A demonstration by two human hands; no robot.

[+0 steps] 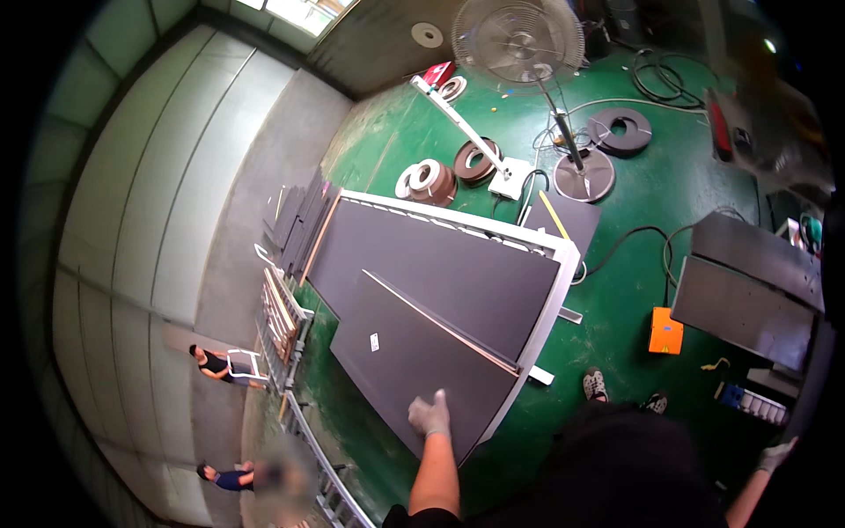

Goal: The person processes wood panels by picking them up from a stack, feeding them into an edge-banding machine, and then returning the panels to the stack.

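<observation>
Dark grey, flat rectangular board [414, 361] lying on top of a larger dark grey sheet [440, 264], both carried by a white-framed desk [563, 264] standing on the green painted floor [634, 282]. Left hand [429, 414], in a pale grey work glove, laid flat on the near corner of the upper board, fingers [437, 400] held together and pointing away, nothing pinched. Small white label [374, 341] stuck near the middle of the same board; thin pale edge strip [440, 321] running diagonally along its right side. Right hand [775, 455], also gloved, raised at the far right edge of the view, well apart from the desk; fingers loosely curled, whether around anything cannot be told. Pair of shoes [620, 392] visible on the floor just beside the desk's right corner. Beyond the desk: brown and white rolls of edging tape [440, 176] on the floor, a standing fan with round wire guard [518, 42], and black cables [660, 70]. Orange box [666, 332] on the floor next to a grey metal machine housing [748, 282]. Stack of dark panels [295, 224] leaning at the desk's far left side. Two other persons [220, 365] on the grey concrete strip at far left.
</observation>
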